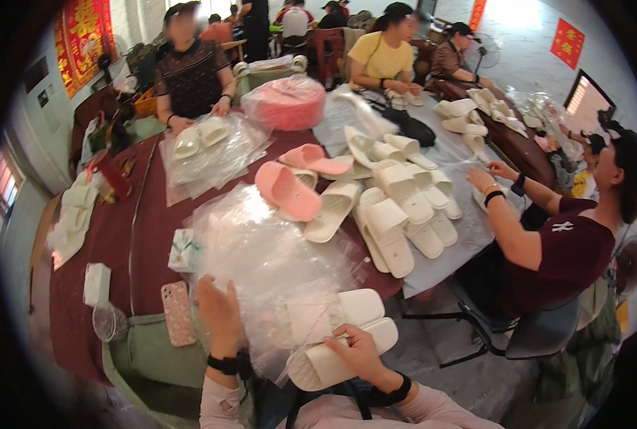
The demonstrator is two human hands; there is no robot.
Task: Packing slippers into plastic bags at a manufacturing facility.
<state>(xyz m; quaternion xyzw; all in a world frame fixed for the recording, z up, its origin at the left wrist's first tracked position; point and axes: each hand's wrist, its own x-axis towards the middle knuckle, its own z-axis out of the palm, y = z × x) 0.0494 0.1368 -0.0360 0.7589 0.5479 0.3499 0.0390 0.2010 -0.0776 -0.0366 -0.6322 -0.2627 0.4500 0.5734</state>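
Pinching the nearer of two smooth, cream-white moulded slippers (318,368) between thumb and fingers, the person's right hand (357,354) steadies the pair low at the near edge of the maroon-clothed table (104,236). The farther cream-white slipper (336,312) lies alongside it, and both left ends meet thin, clear, crinkled plastic while the right ends stick out bare. How much of either is inside a bag cannot be told. The person's left hand (220,313) is loosely spread, thumb apart from fingers, at the left edge of the glossy pile of clear plastic bags (243,232); whether it touches a bag's rim is unclear. Judging by those bare ends, packing this pair looks begun but unfinished. Much seems left besides: beyond the bags sits a heap of loose white slippers (400,189), with coral-pink slippers (287,191) at its left side, none visibly wrapped. Across the table, a co-worker in a dark patterned top (193,79) has another white pair (199,138) lying on clear plastic, apparently not closed up either.
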